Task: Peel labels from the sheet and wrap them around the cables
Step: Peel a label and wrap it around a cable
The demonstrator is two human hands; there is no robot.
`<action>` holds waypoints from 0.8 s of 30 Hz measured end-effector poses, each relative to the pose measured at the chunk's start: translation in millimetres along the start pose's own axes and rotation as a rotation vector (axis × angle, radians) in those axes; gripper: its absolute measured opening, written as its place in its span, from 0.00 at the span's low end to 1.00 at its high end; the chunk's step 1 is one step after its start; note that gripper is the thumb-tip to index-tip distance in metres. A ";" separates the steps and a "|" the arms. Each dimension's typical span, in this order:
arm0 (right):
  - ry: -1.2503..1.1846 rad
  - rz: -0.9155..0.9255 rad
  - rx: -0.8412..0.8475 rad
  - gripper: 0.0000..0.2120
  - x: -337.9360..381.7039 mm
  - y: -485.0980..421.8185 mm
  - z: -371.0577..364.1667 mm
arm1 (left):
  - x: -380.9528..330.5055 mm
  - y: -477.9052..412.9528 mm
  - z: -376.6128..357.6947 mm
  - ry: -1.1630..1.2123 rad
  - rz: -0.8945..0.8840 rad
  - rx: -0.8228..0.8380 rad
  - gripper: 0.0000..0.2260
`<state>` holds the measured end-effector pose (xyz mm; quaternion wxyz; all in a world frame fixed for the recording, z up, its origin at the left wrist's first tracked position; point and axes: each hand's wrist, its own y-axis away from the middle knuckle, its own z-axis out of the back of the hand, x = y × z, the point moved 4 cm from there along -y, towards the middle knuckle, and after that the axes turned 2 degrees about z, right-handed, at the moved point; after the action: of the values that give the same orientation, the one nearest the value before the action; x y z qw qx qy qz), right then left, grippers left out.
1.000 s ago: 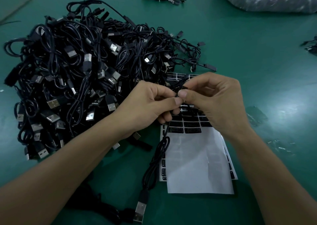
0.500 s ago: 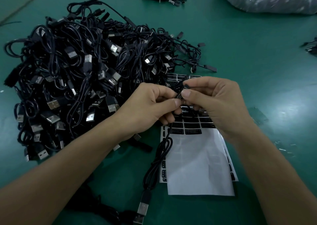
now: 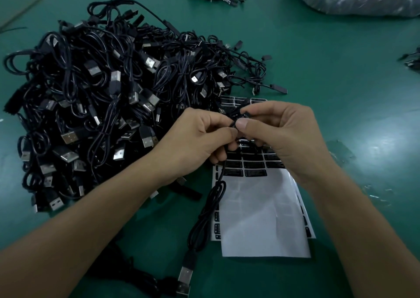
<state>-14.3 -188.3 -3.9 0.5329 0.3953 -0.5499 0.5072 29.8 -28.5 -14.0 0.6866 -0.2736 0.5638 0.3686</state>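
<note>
From the head view, I am holding one black cable (image 3: pixel 204 213) in the middle of the frame, just above the label sheet (image 3: pixel 254 163). My left hand (image 3: pixel 200 138) is pinching it between thumb and forefinger. My right hand (image 3: pixel 279 134) is pinching the same spot from the other side, and the two thumb tips are touching. Both sets of fingers (image 3: pixel 244 125) are clamped on the cable.

What lies between the tips is too small and dark to make out, so I cannot tell how far a label is going round. I am judging that I am in the wrapping step, pressing a label onto the cable.

The rest of the cable is hanging toward the lower centre, looping over the sheet's left edge and ending in a USB plug (image 3: pixel 185 277) near the bottom edge. The sheet is lying on the green desk (image 3: pixel 341 70) under my hands, with rows of black labels showing below my fingers and a white blank paper (image 3: pixel 261 218) covering its lower part. The big pile of cables (image 3: pixel 102 107) is filling the left half.

Next, I am thinking, the label's ends need pressing flat together. Then this cable needs setting aside, and a fresh label needs lifting by a corner.
</note>
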 end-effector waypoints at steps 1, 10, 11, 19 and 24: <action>0.011 0.009 0.005 0.08 0.1 0.2 -0.7 | -0.1 0.0 -0.1 -0.017 0.003 -0.004 0.06; 0.083 0.026 0.012 0.07 2.3 0.4 -3.0 | -1.3 3.0 0.2 -0.076 -0.074 -0.168 0.10; 0.100 0.019 0.016 0.08 2.3 0.3 -2.6 | -1.3 3.0 -0.4 -0.080 -0.076 -0.164 0.09; 0.155 -0.025 0.031 0.13 1.2 0.2 -4.2 | -0.8 1.8 -1.0 -0.117 -0.040 -0.076 0.11; 0.076 -0.068 -0.038 0.15 2.1 0.6 -1.2 | -0.5 0.6 0.8 -0.020 0.007 -0.050 0.07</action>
<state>-14.9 -186.8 -2.0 0.5780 0.3840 -0.5250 0.4928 29.8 -27.6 -13.3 0.6840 -0.2850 0.5483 0.3878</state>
